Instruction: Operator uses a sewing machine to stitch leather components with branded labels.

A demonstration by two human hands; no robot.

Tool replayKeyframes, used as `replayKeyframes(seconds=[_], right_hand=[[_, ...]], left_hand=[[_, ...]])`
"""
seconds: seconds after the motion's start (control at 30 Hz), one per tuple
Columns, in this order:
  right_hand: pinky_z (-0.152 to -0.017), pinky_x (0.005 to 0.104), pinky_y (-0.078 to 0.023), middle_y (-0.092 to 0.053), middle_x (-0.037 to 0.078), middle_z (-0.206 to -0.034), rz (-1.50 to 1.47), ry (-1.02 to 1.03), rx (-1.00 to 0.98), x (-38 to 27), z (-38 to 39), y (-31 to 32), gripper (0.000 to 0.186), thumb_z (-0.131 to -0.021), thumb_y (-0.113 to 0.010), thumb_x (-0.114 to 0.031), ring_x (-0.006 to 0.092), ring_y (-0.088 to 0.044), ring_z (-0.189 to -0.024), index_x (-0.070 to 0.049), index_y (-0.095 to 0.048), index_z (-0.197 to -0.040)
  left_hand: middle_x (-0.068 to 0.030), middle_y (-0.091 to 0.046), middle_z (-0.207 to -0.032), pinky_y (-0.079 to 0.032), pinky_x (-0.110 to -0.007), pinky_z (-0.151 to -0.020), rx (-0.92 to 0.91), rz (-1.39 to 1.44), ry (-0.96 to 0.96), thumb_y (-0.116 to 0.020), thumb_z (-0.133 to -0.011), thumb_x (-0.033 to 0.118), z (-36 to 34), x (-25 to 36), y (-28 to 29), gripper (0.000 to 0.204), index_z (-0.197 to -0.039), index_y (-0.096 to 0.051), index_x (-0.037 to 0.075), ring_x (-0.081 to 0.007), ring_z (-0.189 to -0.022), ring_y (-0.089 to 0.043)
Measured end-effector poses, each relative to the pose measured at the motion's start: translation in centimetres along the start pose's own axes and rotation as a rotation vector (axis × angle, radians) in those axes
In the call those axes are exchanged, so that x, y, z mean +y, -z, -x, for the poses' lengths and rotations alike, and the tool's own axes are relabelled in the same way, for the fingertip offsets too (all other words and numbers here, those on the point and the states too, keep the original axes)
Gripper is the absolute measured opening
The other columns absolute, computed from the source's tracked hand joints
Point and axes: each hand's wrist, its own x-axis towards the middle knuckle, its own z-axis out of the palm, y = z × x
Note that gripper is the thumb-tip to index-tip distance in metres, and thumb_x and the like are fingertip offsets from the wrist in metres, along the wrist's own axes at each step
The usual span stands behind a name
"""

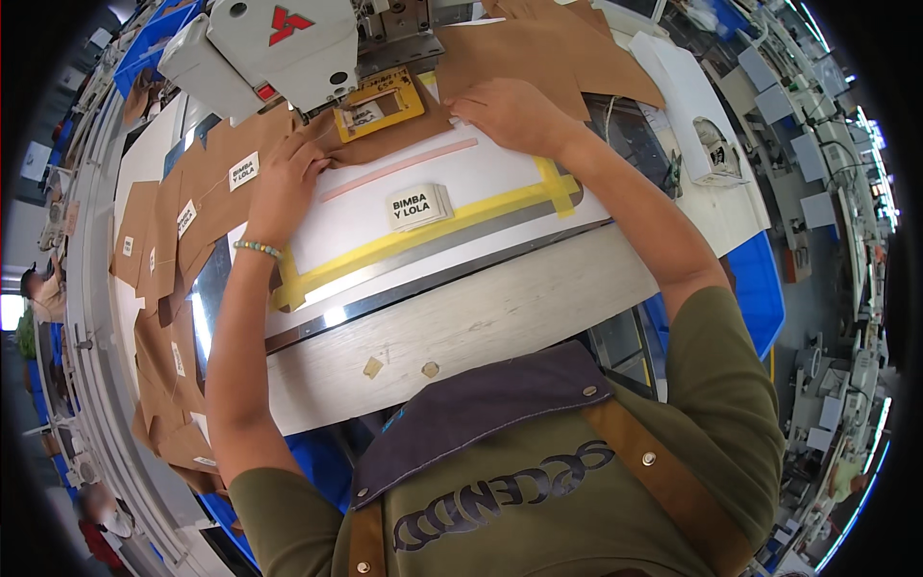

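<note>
A flat brown fabric piece (pixel 399 140) lies under the yellow frame (pixel 420 108) of a white sewing machine (pixel 288 53). My left hand (pixel 288 183), with a beaded bracelet at its wrist, is closed on the left end of this piece, close to the needle area. At the right end, my right hand (pixel 514 113) has its bent fingers on the piece's edge; the undersides of both grips are hidden. A white label shows through the frame's window. Nearer to me, a small stack of white labels (pixel 415 207) rests on the white work plate (pixel 341 226).
Yellow tape (pixel 413 229) borders the plate, and a pink strip (pixel 399 169) runs across it. Brown pieces with labels (pixel 154 236) overlap along the left. More brown panels (pixel 524 58) are behind my right hand. A white box (pixel 687 111) and blue bin (pixel 755 288) stand right.
</note>
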Motion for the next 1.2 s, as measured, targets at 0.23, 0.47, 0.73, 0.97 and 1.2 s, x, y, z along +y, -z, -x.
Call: replayKeyframes(seconds=[0.23,0.47,0.73,0.97,1.2], right_hand=[[-0.09,0.0411,-0.06,-0.078,0.009,-0.112,0.033,-0.084,-0.034,1.4,0.3,1.0,0.02,-0.101,-0.067,-0.013,0.0298,-0.073,-0.103,-0.008,-0.076,-0.117],[-0.086,0.0372,-0.059,-0.074,0.003,-0.114,-0.028,0.271,0.08,-1.6,-3.1,-0.7,0.023,-0.09,-0.071,-0.01,0.0238,-0.071,-0.105,-0.011,-0.075,-0.113],[-0.087,0.0349,-0.057,-0.071,0.0,-0.11,-0.058,0.433,0.114,-5.3,-7.6,-3.7,0.024,-0.091,-0.07,-0.011,0.0201,-0.069,-0.106,-0.014,-0.075,-0.114],[-0.088,0.0362,-0.057,-0.074,0.001,-0.11,-0.115,0.256,0.141,-6.3,-7.3,-1.4,0.017,-0.098,-0.072,-0.02,0.0214,-0.069,-0.104,-0.013,-0.078,-0.112],[-0.102,0.0416,-0.056,-0.075,0.004,-0.131,-0.103,-0.193,0.077,0.2,0.9,1.9,0.028,-0.105,-0.068,-0.027,0.0284,-0.068,-0.121,-0.01,-0.078,-0.125]], left_hand=[[-0.0159,-0.067,-0.107,-0.054,-0.05,-0.085,0.077,-0.368,0.21,-0.07,-0.099,0.009,6.7,-8.5,7.0,0.007,-0.101,-0.068,0.003,-0.0413,-0.098,-0.067],[-0.0177,-0.069,-0.118,-0.054,-0.051,-0.091,0.038,-0.51,0.49,-0.068,-0.1,0.01,11.5,-11.3,11.7,0.01,-0.106,-0.069,0.003,-0.0424,-0.107,-0.069],[-0.0099,-0.069,-0.133,-0.051,-0.046,-0.107,0.166,-0.377,0.18,-0.068,-0.094,-0.001,6.5,0.0,6.5,0.034,-0.128,-0.07,0.005,-0.0357,-0.125,-0.064],[-0.0119,-0.067,-0.141,-0.048,-0.047,-0.114,-0.06,-0.178,-0.066,-0.072,-0.096,0.005,4.2,6.5,1.2,0.041,-0.137,-0.067,0.003,-0.0373,-0.134,-0.059],[-0.006,-0.053,-0.166,-0.034,-0.049,-0.129,-0.206,-0.26,-0.025,-0.068,-0.104,0.023,4.0,5.7,0.3,0.054,-0.156,-0.058,0.007,-0.0371,-0.154,-0.044]])
